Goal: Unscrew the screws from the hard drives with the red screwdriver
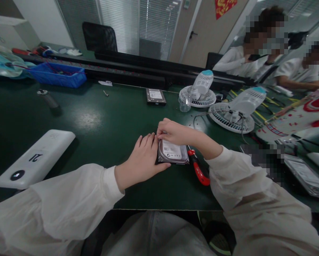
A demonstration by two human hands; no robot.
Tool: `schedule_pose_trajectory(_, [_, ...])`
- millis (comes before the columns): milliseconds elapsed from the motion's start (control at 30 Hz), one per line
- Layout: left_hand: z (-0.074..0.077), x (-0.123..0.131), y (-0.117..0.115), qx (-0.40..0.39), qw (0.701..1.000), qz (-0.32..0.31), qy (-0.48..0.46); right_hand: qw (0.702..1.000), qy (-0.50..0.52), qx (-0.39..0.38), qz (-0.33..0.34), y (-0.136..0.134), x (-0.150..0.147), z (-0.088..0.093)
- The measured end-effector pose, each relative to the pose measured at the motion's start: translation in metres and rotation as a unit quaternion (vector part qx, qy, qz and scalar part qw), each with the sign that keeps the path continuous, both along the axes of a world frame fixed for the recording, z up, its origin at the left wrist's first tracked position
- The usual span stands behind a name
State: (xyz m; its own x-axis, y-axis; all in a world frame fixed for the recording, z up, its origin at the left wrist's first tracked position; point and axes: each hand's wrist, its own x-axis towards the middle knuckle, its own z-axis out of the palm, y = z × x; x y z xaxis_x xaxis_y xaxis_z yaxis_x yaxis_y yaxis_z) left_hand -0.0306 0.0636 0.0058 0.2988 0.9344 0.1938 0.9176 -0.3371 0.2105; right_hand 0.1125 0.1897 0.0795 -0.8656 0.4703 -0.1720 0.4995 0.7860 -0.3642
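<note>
A silver hard drive with a white label lies on the green tabletop in front of me. My left hand rests along its left side, fingers stretched out and the thumb by its front edge. Over the drive's far left corner, my right hand is closed in a pinch. Whatever is between those fingertips, if anything, is hidden. A screwdriver with a red and black handle lies just right of the drive, partly beside my right sleeve.
Another hard drive lies farther back. Two white fans, a clear plastic cup and small dark bits are at right. A white power bank, a metal cylinder and a blue tray are left. Two people sit across.
</note>
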Motion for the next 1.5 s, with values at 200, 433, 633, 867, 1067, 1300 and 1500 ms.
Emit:
schedule_pose_trajectory(200, [-0.001,0.001,0.0,0.007,1.0,0.001,0.003,1.0,0.006,0.016,0.011,0.0,-0.001,-0.003])
schedule_pose_trajectory(433, [-0.002,0.0,0.0,0.011,1.0,0.0,-0.003,1.0,0.004,0.015,0.019,0.0,0.001,0.001])
schedule_pose_trajectory(633, [0.002,0.001,0.0,-0.014,1.0,0.002,0.001,1.0,-0.008,0.01,0.014,-0.002,0.001,0.006])
schedule_pose_trajectory(867, [0.003,0.0,0.0,-0.016,1.0,0.002,0.0,1.0,-0.012,0.008,0.001,-0.005,0.0,0.008])
schedule_pose_trajectory(1067, [0.002,0.0,0.001,-0.007,1.0,0.001,0.005,1.0,0.005,0.013,0.007,-0.002,0.0,0.003])
schedule_pose_trajectory(1300, [0.005,0.002,0.0,-0.022,0.999,0.005,0.022,1.0,0.008,0.026,0.001,-0.003,-0.002,0.002])
schedule_pose_trajectory(1500, [0.006,0.001,0.0,-0.023,0.999,0.004,0.022,0.999,0.014,0.032,0.002,-0.004,-0.001,0.0])
